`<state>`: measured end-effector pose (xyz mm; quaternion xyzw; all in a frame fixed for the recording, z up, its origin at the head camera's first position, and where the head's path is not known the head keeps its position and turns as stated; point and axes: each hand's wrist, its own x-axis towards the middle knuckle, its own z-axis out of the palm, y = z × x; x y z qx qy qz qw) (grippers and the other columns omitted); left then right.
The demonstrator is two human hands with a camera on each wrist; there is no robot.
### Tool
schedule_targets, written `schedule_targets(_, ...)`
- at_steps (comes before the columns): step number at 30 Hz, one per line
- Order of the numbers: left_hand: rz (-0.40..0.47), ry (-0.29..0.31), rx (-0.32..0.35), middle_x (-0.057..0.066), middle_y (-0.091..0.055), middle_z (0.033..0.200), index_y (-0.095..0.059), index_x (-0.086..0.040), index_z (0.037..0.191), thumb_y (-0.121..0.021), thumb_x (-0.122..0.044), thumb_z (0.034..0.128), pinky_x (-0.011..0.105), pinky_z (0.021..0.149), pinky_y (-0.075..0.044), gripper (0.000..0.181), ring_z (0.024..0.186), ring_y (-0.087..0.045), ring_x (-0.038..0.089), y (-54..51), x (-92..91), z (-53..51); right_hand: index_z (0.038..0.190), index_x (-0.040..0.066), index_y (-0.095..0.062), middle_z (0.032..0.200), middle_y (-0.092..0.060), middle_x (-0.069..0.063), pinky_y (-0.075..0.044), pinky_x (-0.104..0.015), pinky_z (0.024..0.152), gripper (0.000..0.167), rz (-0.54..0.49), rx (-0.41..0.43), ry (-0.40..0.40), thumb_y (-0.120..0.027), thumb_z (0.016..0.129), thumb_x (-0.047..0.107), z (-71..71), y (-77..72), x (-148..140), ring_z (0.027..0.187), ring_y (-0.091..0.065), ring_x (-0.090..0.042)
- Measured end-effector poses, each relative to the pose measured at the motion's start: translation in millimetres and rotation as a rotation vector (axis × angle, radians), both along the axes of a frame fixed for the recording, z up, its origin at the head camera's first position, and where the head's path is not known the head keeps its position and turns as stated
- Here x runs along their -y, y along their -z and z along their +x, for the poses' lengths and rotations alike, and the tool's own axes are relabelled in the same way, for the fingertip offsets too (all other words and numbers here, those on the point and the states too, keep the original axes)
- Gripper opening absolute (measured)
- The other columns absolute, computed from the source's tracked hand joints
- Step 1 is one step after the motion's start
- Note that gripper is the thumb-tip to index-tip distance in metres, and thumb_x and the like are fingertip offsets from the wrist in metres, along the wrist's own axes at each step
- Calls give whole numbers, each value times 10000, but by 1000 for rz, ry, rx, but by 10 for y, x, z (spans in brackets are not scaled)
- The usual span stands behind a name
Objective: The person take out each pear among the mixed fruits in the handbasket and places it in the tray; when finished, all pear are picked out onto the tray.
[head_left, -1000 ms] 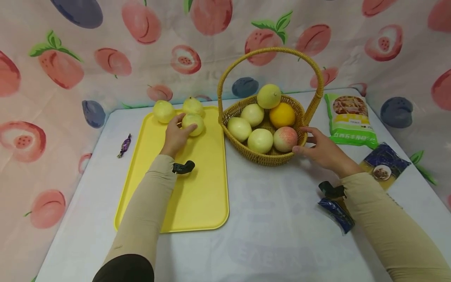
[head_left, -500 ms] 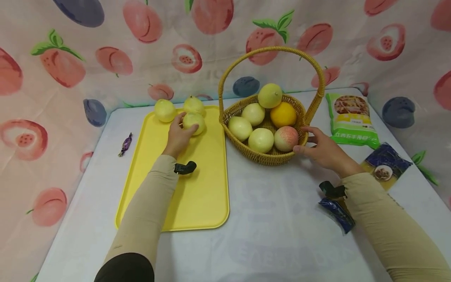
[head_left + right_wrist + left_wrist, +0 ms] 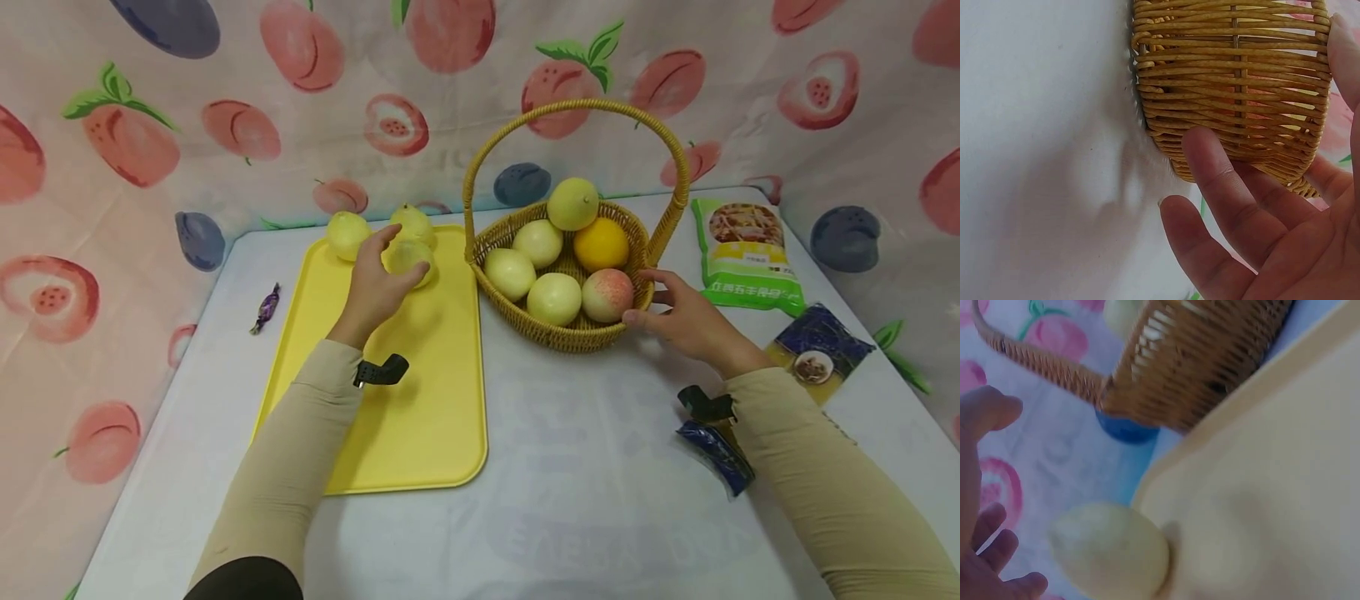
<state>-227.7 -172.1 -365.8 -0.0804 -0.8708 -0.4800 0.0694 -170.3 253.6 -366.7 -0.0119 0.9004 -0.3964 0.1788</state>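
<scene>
On a yellow tray [image 3: 420, 400] lie three pale yellow-green round fruits: a left one [image 3: 348, 236], a back one [image 3: 412, 223] and a front one [image 3: 412, 260]. My left hand [image 3: 375, 287] is over the front fruit, thumb and fingers spread apart and holding nothing. The left wrist view shows a blurred pale fruit [image 3: 1113, 550] beside that hand. My right hand [image 3: 686, 321] grips the right end of a wicker basket [image 3: 1235, 81], thumb and index finger at its rim. Inside are several pale fruits [image 3: 555, 299], an orange [image 3: 601, 244] and a peach [image 3: 607, 295].
The basket's tall handle [image 3: 577, 106] arches above the fruit. A purple wrapped candy [image 3: 266, 309] lies left of the tray. To the right are a green food bag [image 3: 750, 254], a dark blue packet [image 3: 821, 346] and a small blue packet [image 3: 718, 457] near the right wrist.
My left hand has let go of the front fruit, its thumb and fingers parting, and has drawn back slightly to the left. The fruit stays on the tray. The right hand remains at the basket.
</scene>
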Motion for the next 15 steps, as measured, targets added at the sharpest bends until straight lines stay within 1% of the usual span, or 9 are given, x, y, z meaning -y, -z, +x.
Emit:
schedule_targets(4, 35, 85, -34, 137, -389, 1505, -415, -51, 1504, -748, -236, 903, 479, 1120, -315, 712, 1391, -341, 307, -94, -134, 122, 1613, 100, -109, 1529, -289, -348, -352, -672, 1032, 1040, -1, -3, 0, -670, 893, 599, 9, 5, -6, 1360, -342, -520)
schedule_targets(7, 58, 135, -29, 118, -400, 1504, -415, -44, 1502, -746, -226, 911, 462, 1118, -334, 702, 1392, -356, 290, -127, -241, 185, 1614, 105, -110, 1539, -278, -340, -358, -667, 1030, 1043, -5, 1, 2, -672, 890, 602, 11, 6, -6, 1371, -330, -512)
schedule_targets(9, 69, 165, -29, 116, -403, 1503, -414, -40, 1500, -743, -215, 917, 445, 1110, -350, 692, 1384, -370, 281, -136, -313, 215, 1616, 113, -108, 1546, -271, -334, -358, -664, 1033, 1048, -7, 8, 5, -674, 886, 607, 6, 6, -2, 1377, -323, -507)
schedule_targets(12, 74, 216, -52, 134, -421, 1484, -433, -34, 1487, -748, -194, 916, 438, 1075, -396, 671, 1344, -413, 277, -150, -434, 242, 1618, 120, -102, 1547, -269, -331, -358, -663, 1033, 1055, -3, 13, 6, -672, 882, 616, -4, 1, 1, 1379, -319, -506)
schedule_targets(15, 84, 281, -63, 170, -440, 1458, -453, -29, 1474, -755, -170, 911, 454, 1034, -435, 654, 1292, -458, 310, -158, -568, 245, 1618, 113, -93, 1542, -269, -341, -356, -666, 1033, 1048, 0, 17, 5, -672, 891, 598, -7, -3, -3, 1374, -321, -514)
